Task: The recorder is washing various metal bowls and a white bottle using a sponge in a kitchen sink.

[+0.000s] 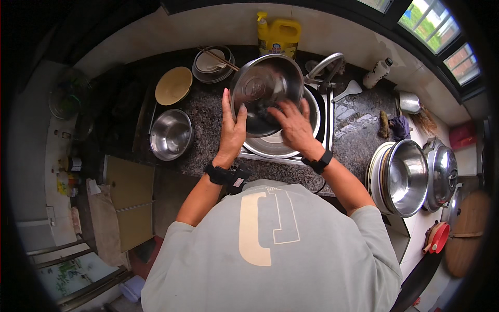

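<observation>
A stainless steel basin (286, 76) is tilted up over the sink, its inside facing me. My left hand (234, 126) grips its left rim, thumb on the inner side and fingers behind. Inside the bowl, near its lower right, my right hand (294, 124) has its fingers spread against the metal; whether anything small lies under the fingertips is too blurred to tell. Below it, a second, wider metal basin (269, 150) sits in the sink (330, 117), partly covered by the raised one. The curved faucet (327, 60) stands behind on the right.
Left on the granite counter are a steel bowl (171, 134), a yellow bowl (174, 85) and stacked bowls (214, 60) with chopsticks. A yellow detergent jug (284, 35) stands behind. Rightward are a white rice paddle (349, 90), a bottle (377, 73) and stacked basins (407, 179).
</observation>
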The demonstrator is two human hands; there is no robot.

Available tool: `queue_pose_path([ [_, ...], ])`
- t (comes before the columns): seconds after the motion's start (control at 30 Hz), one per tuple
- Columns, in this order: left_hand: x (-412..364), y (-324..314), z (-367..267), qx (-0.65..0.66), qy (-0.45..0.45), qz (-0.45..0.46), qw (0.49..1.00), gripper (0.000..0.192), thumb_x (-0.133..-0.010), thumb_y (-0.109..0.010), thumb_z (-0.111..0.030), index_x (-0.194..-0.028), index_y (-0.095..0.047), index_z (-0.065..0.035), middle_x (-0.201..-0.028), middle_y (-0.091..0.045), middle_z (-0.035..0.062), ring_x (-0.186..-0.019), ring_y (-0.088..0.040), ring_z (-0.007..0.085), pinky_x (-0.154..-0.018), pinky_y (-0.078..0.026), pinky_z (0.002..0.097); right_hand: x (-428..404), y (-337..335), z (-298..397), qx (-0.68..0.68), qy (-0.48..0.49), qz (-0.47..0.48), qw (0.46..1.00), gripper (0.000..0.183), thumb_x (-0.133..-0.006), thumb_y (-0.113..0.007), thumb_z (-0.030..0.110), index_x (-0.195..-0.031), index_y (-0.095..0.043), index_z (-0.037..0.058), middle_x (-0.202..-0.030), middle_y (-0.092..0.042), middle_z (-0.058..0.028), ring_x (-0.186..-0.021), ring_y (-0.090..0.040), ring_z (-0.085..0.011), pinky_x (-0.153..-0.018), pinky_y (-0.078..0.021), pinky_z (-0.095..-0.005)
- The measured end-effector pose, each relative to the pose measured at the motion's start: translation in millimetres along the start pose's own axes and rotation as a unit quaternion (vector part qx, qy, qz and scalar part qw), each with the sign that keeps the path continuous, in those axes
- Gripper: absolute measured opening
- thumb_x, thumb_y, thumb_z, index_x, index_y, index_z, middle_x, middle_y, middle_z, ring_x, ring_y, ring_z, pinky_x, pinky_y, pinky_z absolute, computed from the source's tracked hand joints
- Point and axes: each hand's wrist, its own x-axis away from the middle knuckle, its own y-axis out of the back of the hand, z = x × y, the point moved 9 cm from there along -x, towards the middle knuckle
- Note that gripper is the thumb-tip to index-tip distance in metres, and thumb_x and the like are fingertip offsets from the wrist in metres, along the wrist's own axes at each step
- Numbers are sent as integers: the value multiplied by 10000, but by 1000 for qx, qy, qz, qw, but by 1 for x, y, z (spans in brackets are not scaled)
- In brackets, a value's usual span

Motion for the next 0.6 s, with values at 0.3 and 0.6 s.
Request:
queue_pose_path([
  [0.3,-1,0,13,-19,-2,-27,999,585,-959,-441,-147,-1438,-117,-56,-1426,-270,167,-1288,-300,236,-1059,-245,327,-5,-5,32,-353,-27,-66,933,513,-658,-613,12,-1157,-528,95,-1124,-506,-181,-954,-550,-334,-830,-451,-383],
  [0.6,-9,-2,-6,-36,63,18,997,850,-848,-640,-245,-1421,-65,7,-1321,-361,255,-1190,-409,253,-988,-341,335,9,5,18,-247,25,-113,962,428,-653,-596,-38,-1048,-614,125,-976,-600,-100,-796,-626,-304,-679,-522,-380],
])
